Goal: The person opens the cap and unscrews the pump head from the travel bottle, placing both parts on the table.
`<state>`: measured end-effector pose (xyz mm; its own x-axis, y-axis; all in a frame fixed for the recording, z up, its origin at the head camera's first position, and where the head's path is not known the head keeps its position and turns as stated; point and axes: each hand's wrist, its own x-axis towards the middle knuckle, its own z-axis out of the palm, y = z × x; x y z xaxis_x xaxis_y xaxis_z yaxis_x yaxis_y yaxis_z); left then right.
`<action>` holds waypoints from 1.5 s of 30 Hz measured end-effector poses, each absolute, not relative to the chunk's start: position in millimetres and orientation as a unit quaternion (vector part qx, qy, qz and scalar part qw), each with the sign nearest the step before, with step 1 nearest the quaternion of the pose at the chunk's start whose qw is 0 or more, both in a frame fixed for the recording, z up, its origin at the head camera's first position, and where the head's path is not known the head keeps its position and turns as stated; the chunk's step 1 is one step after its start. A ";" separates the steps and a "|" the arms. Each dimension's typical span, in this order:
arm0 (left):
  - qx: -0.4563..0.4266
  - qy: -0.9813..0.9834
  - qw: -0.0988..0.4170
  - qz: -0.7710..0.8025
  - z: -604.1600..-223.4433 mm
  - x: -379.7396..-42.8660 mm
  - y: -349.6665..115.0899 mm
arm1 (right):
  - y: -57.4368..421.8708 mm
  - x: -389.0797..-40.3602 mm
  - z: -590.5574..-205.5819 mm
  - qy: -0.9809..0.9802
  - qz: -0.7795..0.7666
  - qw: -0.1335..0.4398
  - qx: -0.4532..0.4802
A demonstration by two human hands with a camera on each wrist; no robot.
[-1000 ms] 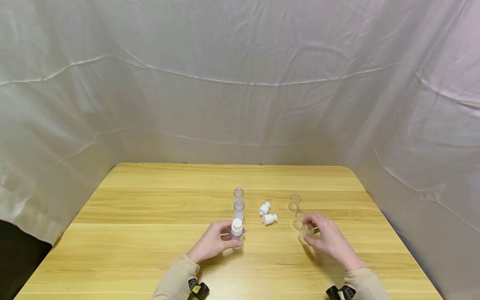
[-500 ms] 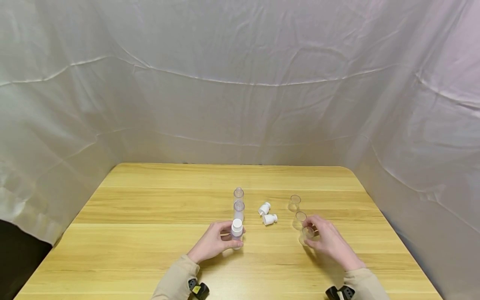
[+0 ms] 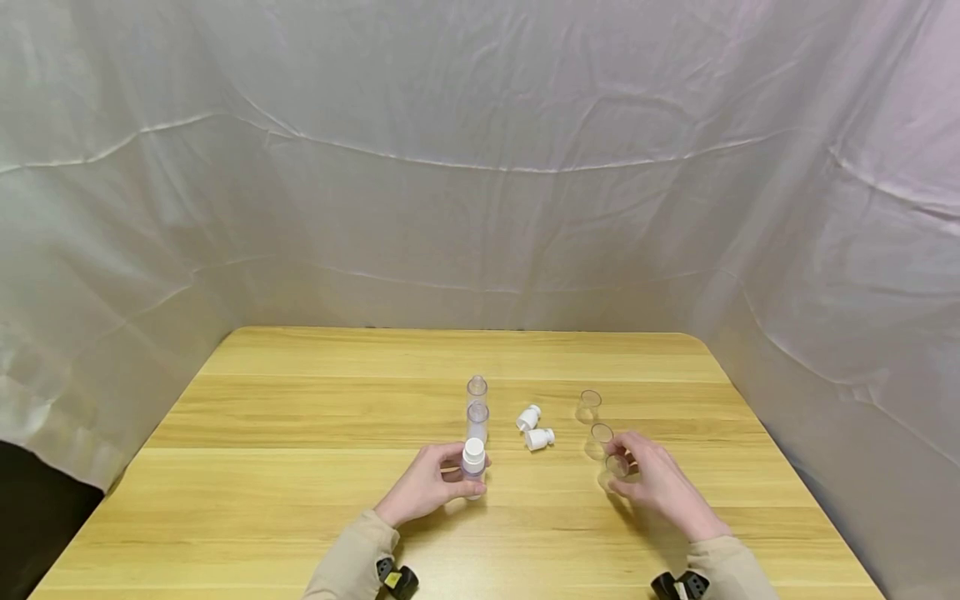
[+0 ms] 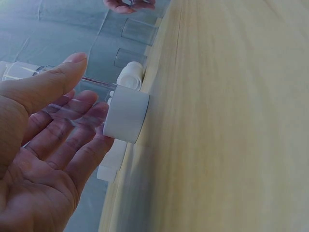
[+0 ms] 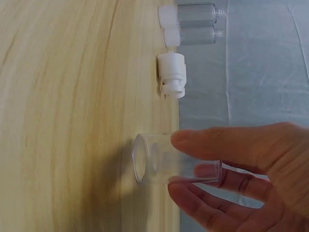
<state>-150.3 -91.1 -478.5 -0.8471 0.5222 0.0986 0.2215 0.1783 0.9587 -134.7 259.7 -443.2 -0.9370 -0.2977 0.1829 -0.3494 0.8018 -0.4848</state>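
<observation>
My left hand (image 3: 429,483) holds a clear bottle (image 3: 473,477) upright, thumb on one side and fingers on the other. A white pump head (image 3: 474,451) tops it, and its white base (image 4: 126,114) shows close to the table in the left wrist view. Between thumb and fingers, my right hand (image 3: 654,477) grips a clear cap (image 5: 164,159), its rim near the wood; whether it touches cannot be told. Two clear bottles with bare necks, a nearer bottle (image 3: 477,423) and a farther bottle (image 3: 477,390), stand behind the held one.
Two white pump heads lie on their sides mid-table: a front pump head (image 3: 540,438) and a back pump head (image 3: 529,417). Beyond the right hand stand a near clear cap (image 3: 598,443) and a far clear cap (image 3: 589,407). Pale curtains (image 3: 480,217) surround the wooden table (image 3: 300,400).
The right hand has come down very slightly with the clear cap since one second ago. The left hand and its bottle stay where they were.
</observation>
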 end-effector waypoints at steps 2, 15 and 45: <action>0.245 0.758 0.126 0.591 -478.5 -150.3 -91.1 | 259.6 -134.2 -443.0 -0.948 0.266 0.045 0.170; 0.245 0.755 0.129 0.595 -479.9 -149.8 -90.7 | 245.3 -133.6 -429.2 -0.913 0.216 0.247 0.242; 0.253 0.751 0.123 0.597 -478.8 -151.3 -89.4 | 110.1 -141.2 -426.0 -0.784 0.489 0.104 0.369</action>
<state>-151.3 -89.4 -478.8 -0.8412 0.5279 0.1171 0.2338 0.1598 0.9591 -141.2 110.1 -426.0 -0.7066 -0.4757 0.5239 -0.6797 0.2504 -0.6894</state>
